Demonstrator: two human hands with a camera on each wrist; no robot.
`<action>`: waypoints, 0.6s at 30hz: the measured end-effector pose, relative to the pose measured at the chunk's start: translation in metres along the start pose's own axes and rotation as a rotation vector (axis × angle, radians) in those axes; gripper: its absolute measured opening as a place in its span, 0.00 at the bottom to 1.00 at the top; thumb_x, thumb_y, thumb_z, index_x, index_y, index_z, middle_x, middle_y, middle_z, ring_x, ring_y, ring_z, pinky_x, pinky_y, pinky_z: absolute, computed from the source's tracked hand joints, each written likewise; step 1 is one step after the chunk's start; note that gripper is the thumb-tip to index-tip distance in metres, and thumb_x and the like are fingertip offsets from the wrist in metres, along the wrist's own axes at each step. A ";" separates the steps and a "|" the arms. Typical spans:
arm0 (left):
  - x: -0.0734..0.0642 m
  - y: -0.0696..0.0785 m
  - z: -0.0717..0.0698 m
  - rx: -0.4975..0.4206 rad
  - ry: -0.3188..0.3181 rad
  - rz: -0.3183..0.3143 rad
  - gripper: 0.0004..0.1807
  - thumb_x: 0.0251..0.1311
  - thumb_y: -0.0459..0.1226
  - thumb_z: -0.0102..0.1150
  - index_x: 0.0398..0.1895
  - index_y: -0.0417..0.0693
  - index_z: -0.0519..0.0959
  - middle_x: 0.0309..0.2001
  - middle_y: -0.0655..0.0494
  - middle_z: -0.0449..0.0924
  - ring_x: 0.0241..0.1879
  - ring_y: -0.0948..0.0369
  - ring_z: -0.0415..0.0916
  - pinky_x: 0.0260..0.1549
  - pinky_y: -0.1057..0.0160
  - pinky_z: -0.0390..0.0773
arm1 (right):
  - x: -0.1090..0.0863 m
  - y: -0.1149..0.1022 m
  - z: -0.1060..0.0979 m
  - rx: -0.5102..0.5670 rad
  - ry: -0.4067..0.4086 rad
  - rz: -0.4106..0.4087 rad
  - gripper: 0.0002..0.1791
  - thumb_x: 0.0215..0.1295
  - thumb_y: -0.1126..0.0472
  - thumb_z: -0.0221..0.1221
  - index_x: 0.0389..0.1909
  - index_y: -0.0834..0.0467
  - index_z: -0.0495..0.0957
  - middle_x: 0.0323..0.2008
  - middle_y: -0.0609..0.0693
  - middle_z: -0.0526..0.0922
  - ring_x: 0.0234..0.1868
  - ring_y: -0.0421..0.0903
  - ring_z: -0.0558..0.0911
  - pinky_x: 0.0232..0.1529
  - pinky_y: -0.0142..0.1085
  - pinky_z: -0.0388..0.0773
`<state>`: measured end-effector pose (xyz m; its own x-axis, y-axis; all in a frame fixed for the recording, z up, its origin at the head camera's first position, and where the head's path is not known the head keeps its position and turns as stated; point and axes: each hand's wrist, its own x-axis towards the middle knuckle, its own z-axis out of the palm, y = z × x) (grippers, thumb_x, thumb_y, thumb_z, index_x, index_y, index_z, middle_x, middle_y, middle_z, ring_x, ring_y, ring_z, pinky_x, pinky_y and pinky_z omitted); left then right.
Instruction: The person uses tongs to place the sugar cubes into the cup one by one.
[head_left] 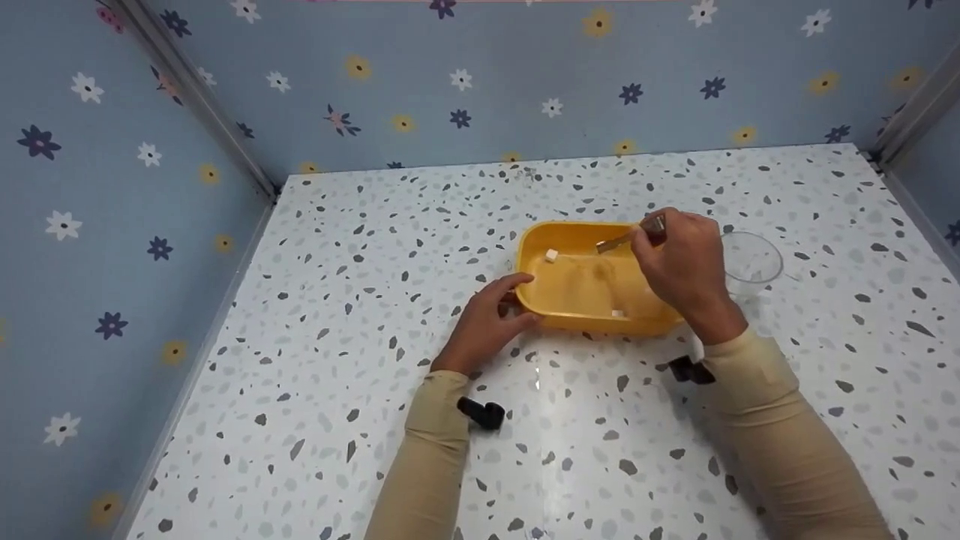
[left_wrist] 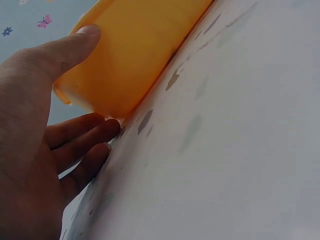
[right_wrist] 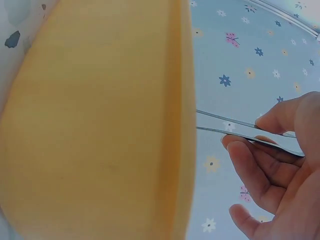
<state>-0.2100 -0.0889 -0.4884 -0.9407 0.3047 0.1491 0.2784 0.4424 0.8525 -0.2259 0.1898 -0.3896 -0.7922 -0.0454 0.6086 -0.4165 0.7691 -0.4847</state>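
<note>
A yellow tray (head_left: 600, 324) with a raised rim stands on the table. At its left end, my left hand (head_left: 484, 322) holds the rim and corner between thumb and fingers; the left wrist view shows the thumb (left_wrist: 75, 47) against the outer wall. Over the tray's right part, my right hand (head_left: 684, 259) pinches metal tweezers (head_left: 615, 242). Their two arms stand apart in the right wrist view, where the tray wall (right_wrist: 100, 120) hides the tips. A small white cube (head_left: 552, 256) lies near the tray's far left corner, another white piece (head_left: 617, 313) by the near wall.
Just right of the tray and partly behind my right wrist is a clear cup (head_left: 754, 259) with whitish pieces visible in it. A speckled white table (head_left: 360, 300) bears everything. Blue flowered panels (head_left: 510, 82) border it at the back and sides.
</note>
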 end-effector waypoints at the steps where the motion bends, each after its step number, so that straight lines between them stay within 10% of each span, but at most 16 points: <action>1: 0.000 0.000 0.000 0.000 0.000 -0.002 0.32 0.60 0.46 0.70 0.67 0.66 0.72 0.59 0.60 0.77 0.51 0.65 0.76 0.52 0.58 0.75 | 0.000 -0.001 0.000 0.000 -0.003 -0.001 0.08 0.65 0.66 0.62 0.31 0.69 0.80 0.29 0.61 0.85 0.29 0.56 0.83 0.40 0.50 0.81; 18: -0.001 0.001 0.000 -0.023 -0.008 -0.007 0.32 0.60 0.48 0.70 0.67 0.66 0.72 0.62 0.61 0.75 0.53 0.66 0.76 0.54 0.57 0.74 | -0.001 -0.011 -0.015 0.005 -0.016 -0.005 0.10 0.66 0.64 0.63 0.32 0.69 0.80 0.30 0.61 0.85 0.31 0.56 0.83 0.38 0.50 0.82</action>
<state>-0.2088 -0.0887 -0.4882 -0.9410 0.3085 0.1389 0.2670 0.4251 0.8649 -0.2139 0.1914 -0.3754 -0.7968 -0.0594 0.6013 -0.4230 0.7655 -0.4849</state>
